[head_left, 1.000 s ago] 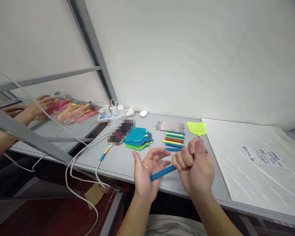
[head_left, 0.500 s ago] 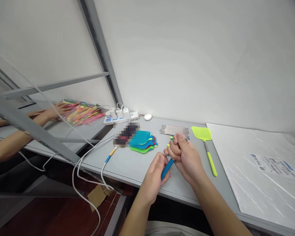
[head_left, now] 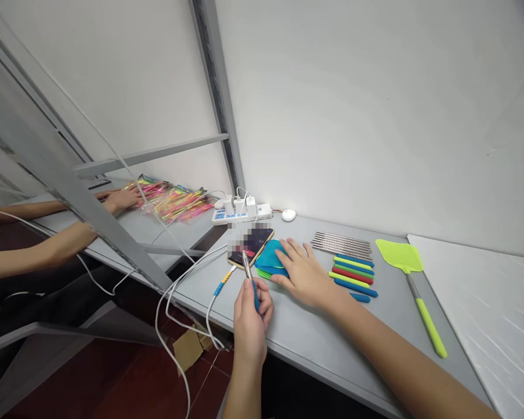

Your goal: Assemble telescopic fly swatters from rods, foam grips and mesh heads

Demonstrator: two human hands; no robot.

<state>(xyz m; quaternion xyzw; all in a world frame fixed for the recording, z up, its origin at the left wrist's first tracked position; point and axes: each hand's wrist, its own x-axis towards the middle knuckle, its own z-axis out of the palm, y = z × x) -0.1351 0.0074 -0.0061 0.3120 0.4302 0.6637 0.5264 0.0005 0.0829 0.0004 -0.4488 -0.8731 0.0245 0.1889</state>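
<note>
Right hand (head_left: 303,276): half a second ago it was closed beside the left hand (head_left: 251,317), over the blue handle; now it is apart from it, lying on the stack.
Right fingers: spread and extended, palm down; whether the fingertips pinch anything cannot be told.
Left fingers: curled around a round blue handle (head_left: 256,298) with a slim silver metal rod (head_left: 247,266) standing out of its far end.
Swatter-head stack: thin perforated blue and green flat paddles (head_left: 268,256), directly under the right fingers, beyond and to the right of the left fingertips.
Nearer hand: the right, touching the stack; the left is just short of it.
Rod axis: runs away from the left fingers, leaning slightly leftward, its tip over the phone (head_left: 262,240) in the view, so it points left of the stack.
Stack axis: roughly sideways, the right end hidden by the right hand.
Loose handles: coloured row (head_left: 353,273) to the right of the right fingers, silver rods (head_left: 340,244) beyond.
Yellow-green swatter: whole, with grey shaft (head_left: 413,287), farther right.
</note>
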